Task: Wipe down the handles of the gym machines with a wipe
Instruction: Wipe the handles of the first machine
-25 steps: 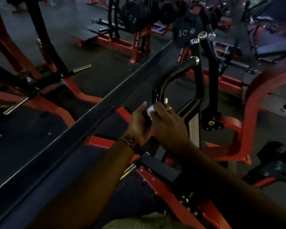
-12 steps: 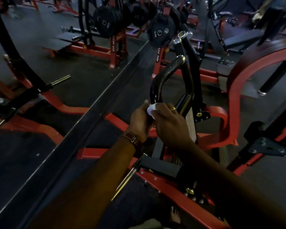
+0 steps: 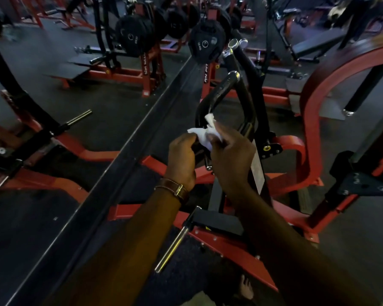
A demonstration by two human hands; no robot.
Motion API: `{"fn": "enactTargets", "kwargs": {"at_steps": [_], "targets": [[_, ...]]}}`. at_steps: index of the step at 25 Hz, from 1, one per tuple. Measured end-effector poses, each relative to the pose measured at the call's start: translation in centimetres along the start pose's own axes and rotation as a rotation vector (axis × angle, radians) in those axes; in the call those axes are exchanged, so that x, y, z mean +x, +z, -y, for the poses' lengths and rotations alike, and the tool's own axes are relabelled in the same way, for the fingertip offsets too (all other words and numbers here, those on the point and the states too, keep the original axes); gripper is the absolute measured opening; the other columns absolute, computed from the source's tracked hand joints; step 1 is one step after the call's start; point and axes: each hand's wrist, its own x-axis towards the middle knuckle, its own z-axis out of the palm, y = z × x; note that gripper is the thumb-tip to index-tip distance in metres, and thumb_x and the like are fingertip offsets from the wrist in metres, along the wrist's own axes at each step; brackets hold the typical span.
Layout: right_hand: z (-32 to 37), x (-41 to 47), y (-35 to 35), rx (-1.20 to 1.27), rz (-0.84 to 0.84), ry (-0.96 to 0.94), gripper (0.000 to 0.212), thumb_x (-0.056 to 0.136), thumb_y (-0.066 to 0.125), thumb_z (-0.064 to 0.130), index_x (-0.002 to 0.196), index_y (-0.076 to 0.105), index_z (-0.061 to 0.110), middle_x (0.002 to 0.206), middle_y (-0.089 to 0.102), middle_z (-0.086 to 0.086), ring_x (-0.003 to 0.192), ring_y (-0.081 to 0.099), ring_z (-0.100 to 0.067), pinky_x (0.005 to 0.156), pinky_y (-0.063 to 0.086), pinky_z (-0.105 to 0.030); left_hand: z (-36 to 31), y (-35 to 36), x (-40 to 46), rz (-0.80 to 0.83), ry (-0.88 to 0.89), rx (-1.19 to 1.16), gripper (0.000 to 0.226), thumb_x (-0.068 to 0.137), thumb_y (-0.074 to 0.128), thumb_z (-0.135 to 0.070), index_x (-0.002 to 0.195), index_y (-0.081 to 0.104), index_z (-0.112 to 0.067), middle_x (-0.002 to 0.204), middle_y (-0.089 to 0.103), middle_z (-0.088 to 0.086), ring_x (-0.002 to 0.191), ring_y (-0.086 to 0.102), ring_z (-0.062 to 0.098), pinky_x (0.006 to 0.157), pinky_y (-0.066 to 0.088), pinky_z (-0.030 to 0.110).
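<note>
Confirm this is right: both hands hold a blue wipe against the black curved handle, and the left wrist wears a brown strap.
Wrong in one respect: the wipe is white, not blue, as the head view shows. The rest stands: both the left hand and right hand hold it against the black curved handle, and the left wrist wears a brown strap.

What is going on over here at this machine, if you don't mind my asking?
A person is cleaning a red-framed gym machine. Both hands meet at its curved black handle: the left hand and the right hand each pinch a crumpled white wipe, held against the handle's lower bend. The upper part of the handle, up to its chrome cap, is bare of the wipe.
</note>
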Motion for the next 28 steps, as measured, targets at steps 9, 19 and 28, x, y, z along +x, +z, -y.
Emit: {"fn": "enactTargets", "kwargs": {"at_steps": [9,19,28], "targets": [[-6.2,7.5,0.4,0.523,0.772,0.515,0.019,0.093,0.051,-0.008,0.104,0.066,-0.008,0.095,0.067,-0.027,0.081,0.063,-0.029,0.075,0.050,-0.038,1.3,0.8,0.0,-0.130,0.006,0.015,0.040,0.100,0.056,-0.021,0.139,0.051,-0.013,0.124,0.069,0.009,0.115,0.066,0.024,0.098,0.054,0.044],[-2.8,10.0,3.2,0.958,1.062,0.746,0.015,0.090,0.055,0.005,0.084,0.069,0.003,0.081,0.069,-0.007,0.076,0.067,-0.017,0.073,0.057,-0.027,0.6,1.5,0.4,-0.246,0.008,-0.117,0.039,0.096,0.054,-0.004,0.134,0.056,-0.009,0.116,0.071,0.009,0.104,0.069,0.022,0.088,0.056,0.036],[-4.8,7.8,0.2,0.649,0.418,0.370,0.013,0.090,0.067,0.004,0.080,0.074,0.005,0.069,0.071,-0.006,0.065,0.066,-0.015,0.064,0.052,-0.022,-0.5,3.7,0.8,-0.297,0.085,-0.203,0.039,0.089,0.040,-0.001,0.085,0.078,-0.009,0.085,0.074,0.006,0.079,0.070,0.017,0.082,0.052,0.031]]}}
